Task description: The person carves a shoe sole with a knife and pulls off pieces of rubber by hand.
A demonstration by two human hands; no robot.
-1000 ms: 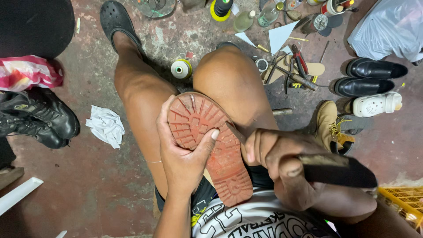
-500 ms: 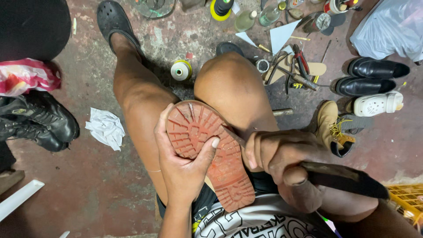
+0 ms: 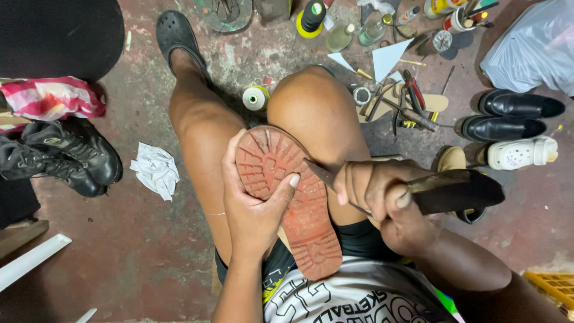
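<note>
The left hand [image 3: 254,206] comes up from the lower edge of the view, forearm near vertical, and cups the reddish-brown shoe sole [image 3: 287,200] from the left; its thumb lies pressed across the tread, while the other fingers go behind the sole, out of sight. The sole rests tread-up across the person's lap, its rounded toe against the right knee [image 3: 317,113], its heel down by the white printed shirt [image 3: 353,299]. The right hand [image 3: 382,194] reaches in from the lower right, fingers curled tight round the dark handle of a knife [image 3: 445,191], whose blade tip meets the sole's right edge just beside the left thumb. The two hands sit close together. To the left, the stained floor [image 3: 119,251] shows bare room between a crumpled white cloth [image 3: 155,170] and the black boots [image 3: 60,157]. To the right, scattered tools [image 3: 412,101], black dress shoes [image 3: 508,116] and a white clog [image 3: 521,152] crowd the ground near the knife hand
</note>
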